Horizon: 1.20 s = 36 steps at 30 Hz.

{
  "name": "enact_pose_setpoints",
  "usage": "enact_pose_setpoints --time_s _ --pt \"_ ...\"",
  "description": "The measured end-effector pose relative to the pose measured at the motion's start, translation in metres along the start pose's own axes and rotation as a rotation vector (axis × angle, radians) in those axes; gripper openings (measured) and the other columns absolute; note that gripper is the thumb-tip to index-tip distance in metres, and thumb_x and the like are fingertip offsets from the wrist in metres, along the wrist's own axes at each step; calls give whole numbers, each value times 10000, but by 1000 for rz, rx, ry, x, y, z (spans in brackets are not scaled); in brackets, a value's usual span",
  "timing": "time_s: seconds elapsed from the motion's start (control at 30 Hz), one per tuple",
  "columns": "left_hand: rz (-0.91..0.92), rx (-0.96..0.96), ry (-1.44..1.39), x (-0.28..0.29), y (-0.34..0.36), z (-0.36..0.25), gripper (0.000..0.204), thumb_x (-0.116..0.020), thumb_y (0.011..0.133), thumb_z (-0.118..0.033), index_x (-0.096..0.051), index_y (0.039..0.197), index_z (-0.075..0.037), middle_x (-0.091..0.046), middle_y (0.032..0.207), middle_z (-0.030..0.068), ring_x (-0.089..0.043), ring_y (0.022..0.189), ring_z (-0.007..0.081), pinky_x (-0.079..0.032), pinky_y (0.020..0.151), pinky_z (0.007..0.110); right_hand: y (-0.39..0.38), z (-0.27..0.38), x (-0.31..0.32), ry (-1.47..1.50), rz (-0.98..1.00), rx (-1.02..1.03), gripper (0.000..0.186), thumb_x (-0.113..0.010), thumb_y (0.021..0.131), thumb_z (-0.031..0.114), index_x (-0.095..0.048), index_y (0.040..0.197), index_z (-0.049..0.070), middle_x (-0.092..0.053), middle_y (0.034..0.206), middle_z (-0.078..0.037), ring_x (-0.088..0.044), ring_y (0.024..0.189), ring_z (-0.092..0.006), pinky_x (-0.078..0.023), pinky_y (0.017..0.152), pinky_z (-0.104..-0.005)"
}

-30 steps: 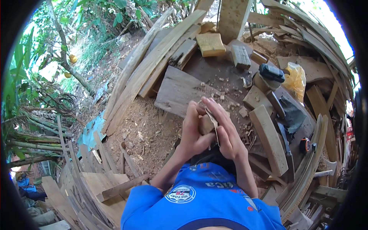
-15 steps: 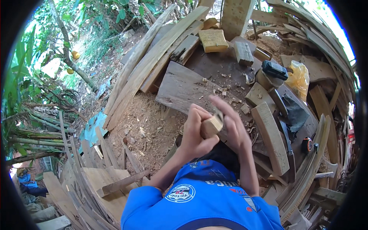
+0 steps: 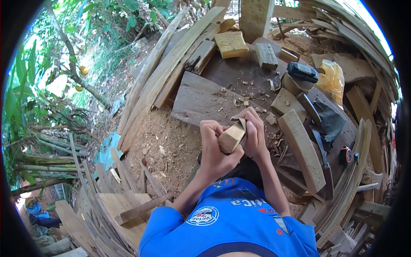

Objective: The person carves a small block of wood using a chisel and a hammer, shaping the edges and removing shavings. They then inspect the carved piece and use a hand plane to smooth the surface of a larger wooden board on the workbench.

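In front of my shirt, my left hand is wrapped round a small pale wooden block, whose cut end faces up and toward me. My right hand is closed at the block's far right side. Its fingers pinch a thin, folded brown-grey sheet that looks like sandpaper, bent against the wood. The fingers hide most of the sheet and the block's lower part. Just beyond both hands lies a weathered plank with wood shavings near it.
To the right are a curved wooden piece, a long-bladed knife, a tape measure, a dark device and a yellow plastic bag. Yellowish blocks lie at the back. Stacked boards flank the left, beside sawdust-covered ground.
My right hand's outstretched fingers have curled in around the sheet at the block. The block has tilted, its end turning more toward me. My left hand keeps its hold.
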<state>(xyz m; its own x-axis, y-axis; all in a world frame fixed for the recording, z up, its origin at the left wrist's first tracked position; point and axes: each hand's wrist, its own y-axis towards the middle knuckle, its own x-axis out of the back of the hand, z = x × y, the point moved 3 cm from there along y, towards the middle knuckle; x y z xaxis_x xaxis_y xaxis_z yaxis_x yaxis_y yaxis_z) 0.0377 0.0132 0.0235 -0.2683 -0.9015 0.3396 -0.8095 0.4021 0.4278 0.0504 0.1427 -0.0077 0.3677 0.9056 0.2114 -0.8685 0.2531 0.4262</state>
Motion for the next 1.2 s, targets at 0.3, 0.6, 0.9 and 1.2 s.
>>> enact_pose_setpoints --time_s 0.3,0.6,0.9,1.2 --pt "40 76 -219 12 1 7 505 -685 685 -23 -294 1004 -7 -348 1011 119 -451 890 174 -412 801 288 -3 10 -7 71 22 -41 212 -353 822 158 -444 729 -9 -399 728 -157 -423 684 -294 -364 656 -374" --pt "141 -90 -352 -15 5 19 637 -745 626 -71 -242 1017 -93 -334 1088 153 -438 1027 214 -394 876 362 -5 47 13 232 -34 65 300 -358 865 152 -604 890 -19 -568 843 -145 -560 816 -246 -431 729 -311" --pt "95 -270 14 -22 19 12 717 -711 688 -198 -249 1211 -33 -550 1026 148 -592 876 257 -477 743 348 -6 90 30 -283 -233 262 386 -620 720 237 -550 1066 80 -496 1078 -115 -486 998 -313 -378 878 -437" --pt "189 -292 -34 -17 4 11 423 -668 669 -139 -502 1041 -22 -524 1142 189 -472 1099 368 -364 921 438 -11 46 29 11 -438 277 181 -461 740 16 -528 907 -1 -495 983 -150 -505 958 -242 -385 863 -364"
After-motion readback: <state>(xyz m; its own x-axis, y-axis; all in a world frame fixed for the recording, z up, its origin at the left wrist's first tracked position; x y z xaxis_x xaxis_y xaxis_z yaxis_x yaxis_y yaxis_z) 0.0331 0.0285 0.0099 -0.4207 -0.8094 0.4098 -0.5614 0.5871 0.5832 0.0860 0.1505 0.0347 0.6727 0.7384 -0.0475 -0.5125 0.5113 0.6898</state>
